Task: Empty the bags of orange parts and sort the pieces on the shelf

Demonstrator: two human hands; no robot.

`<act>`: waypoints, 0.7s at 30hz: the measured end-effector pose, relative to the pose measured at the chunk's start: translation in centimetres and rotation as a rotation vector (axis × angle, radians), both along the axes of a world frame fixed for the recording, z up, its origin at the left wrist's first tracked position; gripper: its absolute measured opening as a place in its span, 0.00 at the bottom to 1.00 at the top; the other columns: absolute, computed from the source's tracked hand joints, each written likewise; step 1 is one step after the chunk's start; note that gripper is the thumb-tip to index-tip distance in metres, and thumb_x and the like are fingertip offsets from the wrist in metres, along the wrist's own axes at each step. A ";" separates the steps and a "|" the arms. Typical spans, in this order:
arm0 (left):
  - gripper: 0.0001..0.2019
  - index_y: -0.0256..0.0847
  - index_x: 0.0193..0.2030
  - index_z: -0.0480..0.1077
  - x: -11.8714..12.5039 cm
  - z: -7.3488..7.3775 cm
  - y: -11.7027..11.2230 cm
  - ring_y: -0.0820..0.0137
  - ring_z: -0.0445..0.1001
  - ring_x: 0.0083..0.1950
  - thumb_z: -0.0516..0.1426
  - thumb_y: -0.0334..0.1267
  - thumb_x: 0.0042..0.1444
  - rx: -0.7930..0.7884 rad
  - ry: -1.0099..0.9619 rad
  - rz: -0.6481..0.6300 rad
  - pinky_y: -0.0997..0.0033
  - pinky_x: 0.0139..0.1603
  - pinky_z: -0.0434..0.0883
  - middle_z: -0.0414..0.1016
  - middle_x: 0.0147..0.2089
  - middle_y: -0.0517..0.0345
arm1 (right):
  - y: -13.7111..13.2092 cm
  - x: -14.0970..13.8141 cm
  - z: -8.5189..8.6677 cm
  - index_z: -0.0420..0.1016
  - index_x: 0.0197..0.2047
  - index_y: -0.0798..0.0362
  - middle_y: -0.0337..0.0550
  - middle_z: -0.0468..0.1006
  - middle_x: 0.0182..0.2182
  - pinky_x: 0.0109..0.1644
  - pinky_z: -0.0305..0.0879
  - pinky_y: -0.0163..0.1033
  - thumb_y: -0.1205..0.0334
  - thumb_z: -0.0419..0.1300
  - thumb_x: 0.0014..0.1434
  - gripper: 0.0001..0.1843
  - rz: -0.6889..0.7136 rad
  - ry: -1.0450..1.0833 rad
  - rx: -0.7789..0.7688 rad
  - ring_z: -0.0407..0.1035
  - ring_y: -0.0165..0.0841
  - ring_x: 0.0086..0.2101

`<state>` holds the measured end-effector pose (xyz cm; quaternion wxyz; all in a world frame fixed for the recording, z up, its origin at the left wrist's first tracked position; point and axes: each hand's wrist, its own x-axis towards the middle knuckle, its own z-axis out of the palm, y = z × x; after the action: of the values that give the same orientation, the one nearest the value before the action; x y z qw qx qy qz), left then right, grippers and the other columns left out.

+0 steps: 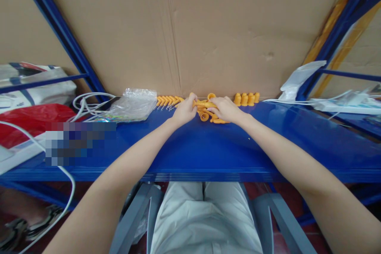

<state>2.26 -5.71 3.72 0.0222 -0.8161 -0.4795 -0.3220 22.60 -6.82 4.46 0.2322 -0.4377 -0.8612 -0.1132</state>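
Both my hands reach to the far side of a blue shelf surface (190, 147), at a loose pile of small orange plastic pieces (205, 116). My left hand (184, 110) is curled shut, pinching one end of an orange piece. My right hand (225, 109) has its fingers pressed on the same orange piece (205, 104) from the other side. A row of orange pieces with small springs (168, 101) lies just left of my left hand. Several upright orange caps (246, 98) stand in a row to the right of my right hand.
A cardboard sheet (190, 27) forms the back wall. A crumpled clear plastic bag (132, 105) and white cables (86, 103) lie at the left, beside a red bag (26, 121). White plastic packets (300, 79) lie at the right. Blue rack posts stand at both sides.
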 end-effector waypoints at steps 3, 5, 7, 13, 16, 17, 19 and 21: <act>0.10 0.45 0.42 0.59 0.4 -0.1 0.0 0.68 0.72 0.34 0.53 0.27 0.57 -0.094 -0.151 -0.028 0.70 0.41 0.69 0.66 0.30 0.64 | -0.5 0.0 0.3 0.75 0.52 0.60 0.61 0.81 0.45 0.49 0.55 0.47 0.60 0.51 0.70 0.17 -0.049 -0.185 0.187 0.71 0.47 0.46; 0.10 0.45 0.40 0.57 0.8 0.0 -0.3 0.72 0.67 0.28 0.54 0.27 0.57 -0.203 -0.267 -0.041 0.73 0.35 0.67 0.61 0.27 0.68 | -0.8 0.0 0.5 0.74 0.52 0.61 0.61 0.80 0.44 0.49 0.54 0.47 0.62 0.49 0.71 0.17 -0.073 -0.275 0.251 0.70 0.47 0.46; 0.09 0.45 0.39 0.56 1.2 0.2 -0.7 0.76 0.60 0.22 0.54 0.29 0.60 -0.391 -0.377 -0.055 0.76 0.28 0.62 0.57 0.24 0.71 | -1.0 0.1 0.6 0.74 0.52 0.59 0.59 0.80 0.45 0.51 0.52 0.48 0.63 0.48 0.71 0.16 -0.082 -0.330 0.299 0.68 0.46 0.47; 0.12 0.46 0.38 0.55 1.1 0.7 -1.3 0.81 0.49 0.15 0.57 0.29 0.60 -0.860 -0.569 -0.131 0.79 0.18 0.48 0.56 0.22 0.74 | -0.6 0.5 0.4 0.74 0.50 0.54 0.54 0.80 0.45 0.57 0.50 0.51 0.68 0.48 0.70 0.15 -0.039 -0.342 0.363 0.66 0.44 0.47; 0.14 0.45 0.35 0.55 0.8 0.9 -1.4 0.82 0.48 0.14 0.59 0.28 0.57 -0.964 -0.601 -0.210 0.80 0.17 0.48 0.56 0.21 0.73 | -0.6 0.5 0.3 0.74 0.49 0.53 0.53 0.79 0.46 0.60 0.48 0.53 0.71 0.47 0.69 0.16 -0.015 -0.315 0.363 0.66 0.43 0.47; 0.14 0.45 0.34 0.55 0.7 0.9 -1.4 0.82 0.48 0.14 0.59 0.29 0.56 -0.990 -0.604 -0.235 0.80 0.17 0.48 0.56 0.21 0.73 | -0.7 0.4 0.3 0.74 0.49 0.53 0.53 0.79 0.46 0.61 0.47 0.53 0.71 0.46 0.69 0.16 -0.014 -0.311 0.362 0.66 0.43 0.48; 0.14 0.45 0.33 0.55 0.6 1.0 -1.4 0.82 0.47 0.13 0.59 0.29 0.56 -1.019 -0.610 -0.261 0.80 0.16 0.48 0.56 0.20 0.73 | -0.7 0.3 0.3 0.73 0.51 0.54 0.54 0.79 0.46 0.62 0.47 0.53 0.72 0.46 0.68 0.17 -0.025 -0.310 0.356 0.66 0.43 0.49; 0.14 0.44 0.32 0.55 0.6 0.9 -1.4 0.82 0.48 0.13 0.60 0.30 0.56 -1.020 -0.621 -0.257 0.80 0.16 0.48 0.57 0.20 0.73 | -0.8 0.3 0.3 0.72 0.52 0.55 0.55 0.79 0.46 0.63 0.46 0.52 0.73 0.46 0.68 0.16 -0.041 -0.309 0.341 0.67 0.43 0.49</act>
<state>2.83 -7.09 4.67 -0.5515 -0.6429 -0.4550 -0.2747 22.93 -7.58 4.75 0.1658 -0.3868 -0.8460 -0.3274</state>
